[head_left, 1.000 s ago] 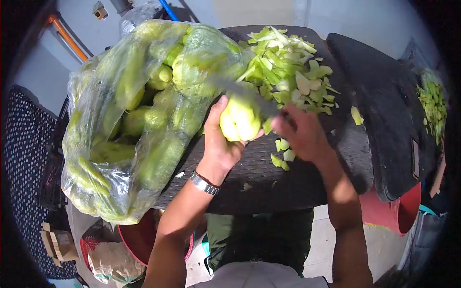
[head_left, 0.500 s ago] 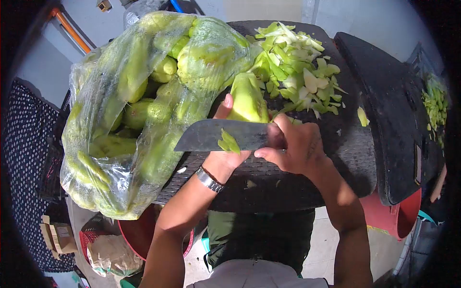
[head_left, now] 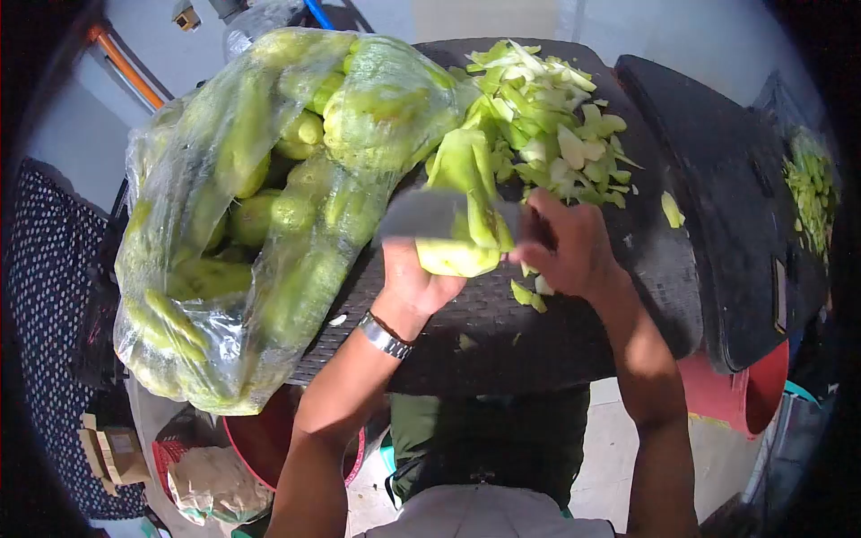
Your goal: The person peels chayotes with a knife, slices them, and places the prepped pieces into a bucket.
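Note:
My left hand [head_left: 418,282] holds a pale green, partly peeled vegetable that looks like a chayote [head_left: 457,169], cupping its near end from below. A long strip of peel hangs along its right side. My right hand [head_left: 574,247] is closed round the handle of a broad-bladed knife [head_left: 408,215], whose blade lies across the chayote and is smeared by motion. Beside the right fingers, a small peel piece [head_left: 529,296] is on or just above the dark woven tabletop [head_left: 430,350]. Beyond the hands lies a heap of green and white peelings [head_left: 547,117].
A large clear plastic bag [head_left: 296,332] full of green chayotes fills the table's left side. A black board-like panel [head_left: 717,188] stands at the right, with more green pieces [head_left: 810,197] past it. Red tubs [head_left: 735,386] and a paper-like sack [head_left: 215,484] sit below table height.
The knife has moved up and over the chayote, which now shows its near end below the blade. Peel that was stuck on the blade is gone, and a piece now appears beside my right hand.

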Demonstrator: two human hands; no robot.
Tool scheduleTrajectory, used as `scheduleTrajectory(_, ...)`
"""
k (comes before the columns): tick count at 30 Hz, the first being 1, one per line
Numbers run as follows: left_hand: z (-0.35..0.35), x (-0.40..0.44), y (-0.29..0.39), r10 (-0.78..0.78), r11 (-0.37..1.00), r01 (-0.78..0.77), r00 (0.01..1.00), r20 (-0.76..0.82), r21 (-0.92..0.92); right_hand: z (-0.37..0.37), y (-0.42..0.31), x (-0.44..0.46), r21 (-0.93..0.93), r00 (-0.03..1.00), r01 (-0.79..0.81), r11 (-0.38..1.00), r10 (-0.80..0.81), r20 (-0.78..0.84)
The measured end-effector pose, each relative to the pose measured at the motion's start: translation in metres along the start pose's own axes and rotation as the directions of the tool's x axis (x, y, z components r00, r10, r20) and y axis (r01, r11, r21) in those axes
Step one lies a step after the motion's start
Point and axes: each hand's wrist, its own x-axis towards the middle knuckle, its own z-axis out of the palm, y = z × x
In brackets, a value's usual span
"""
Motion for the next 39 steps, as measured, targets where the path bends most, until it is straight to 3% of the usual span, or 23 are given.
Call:
scheduleTrajectory(1,0.0,-0.001,0.005,-0.079,0.985,0.054,0.986,0.149,0.166,-0.002,0.004,0.001,0.021,0.998,-0.06,0.998,0.059,0.018)
scheduleTrajectory(3,0.003,0.001,0.007,-0.132,0.967,0.09,0.977,0.165,0.238,-0.004,0.0,-0.002,-0.046,0.999,-0.041,0.998,0.041,-0.013)
scheduleTrajectory(6,-0.012,-0.001,-0.004,0.036,0.998,-0.042,0.99,0.136,0.042,0.0,-0.009,-0.005,-0.068,0.997,0.058,0.996,-0.061,-0.038)
scheduleTrajectory(11,-0.018,0.0,-0.007,-0.012,1.0,0.012,0.995,0.096,0.003,-0.004,-0.013,-0.006,0.016,0.994,0.104,0.994,-0.105,0.032)
scheduleTrajectory(14,-0.02,-0.002,-0.003,-0.039,0.999,0.04,0.992,0.117,-0.001,0.002,-0.014,-0.004,-0.022,0.985,0.172,0.985,-0.173,-0.017)
scheduleTrajectory(17,-0.017,-0.002,-0.007,-0.018,1.0,0.016,0.991,0.135,0.016,-0.001,-0.002,-0.005,-0.057,0.995,0.095,0.994,-0.095,0.009)
scheduleTrajectory(20,0.003,-0.003,-0.01,-0.11,0.989,0.099,0.99,0.093,0.112,0.0,0.01,-0.002,-0.133,0.989,0.065,0.989,-0.082,-0.126)
scheduleTrajectory(21,0.012,-0.003,-0.007,-0.175,0.968,0.151,0.978,0.113,0.198,-0.001,0.024,0.0,-0.158,0.981,0.0,0.987,-0.031,-0.192)
scheduleTrajectory(23,0.02,-0.006,-0.011,-0.156,0.959,0.134,0.985,0.069,0.251,-0.01,0.058,0.005,-0.196,0.941,-0.139,0.971,0.068,-0.331)
scheduleTrajectory(24,0.017,-0.005,-0.01,-0.158,0.942,0.128,0.985,0.074,0.309,-0.025,0.042,0.009,-0.074,0.965,-0.165,0.984,0.145,-0.218)
scheduleTrajectory(28,0.013,-0.003,-0.001,-0.135,0.915,0.109,0.99,0.039,0.388,-0.017,-0.001,-0.001,-0.001,0.997,-0.057,0.998,0.057,-0.055)
scheduleTrajectory(30,-0.018,0.0,-0.003,-0.04,0.999,0.042,0.997,0.072,-0.024,-0.012,-0.023,-0.004,0.066,0.995,0.038,0.997,-0.044,0.087)
scheduleTrajectory(31,-0.025,0.0,0.001,-0.104,0.993,0.107,0.993,0.049,-0.059,-0.007,-0.023,-0.004,0.049,0.994,0.079,0.996,-0.083,0.076)
scheduleTrajectory(33,-0.018,0.002,-0.001,-0.038,0.997,0.038,0.999,-0.012,0.07,0.0,-0.02,-0.006,0.006,0.987,0.151,0.989,-0.151,0.052)
scheduleTrajectory(36,-0.017,0.001,-0.001,-0.069,0.996,0.071,0.997,-0.036,0.058,0.001,-0.019,-0.008,0.046,0.987,0.136,0.99,-0.139,0.084)
scheduleTrajectory(39,-0.017,0.0,0.0,-0.067,0.993,0.064,0.997,0.033,0.1,-0.001,-0.01,-0.007,0.02,0.977,0.205,0.979,-0.206,0.056)
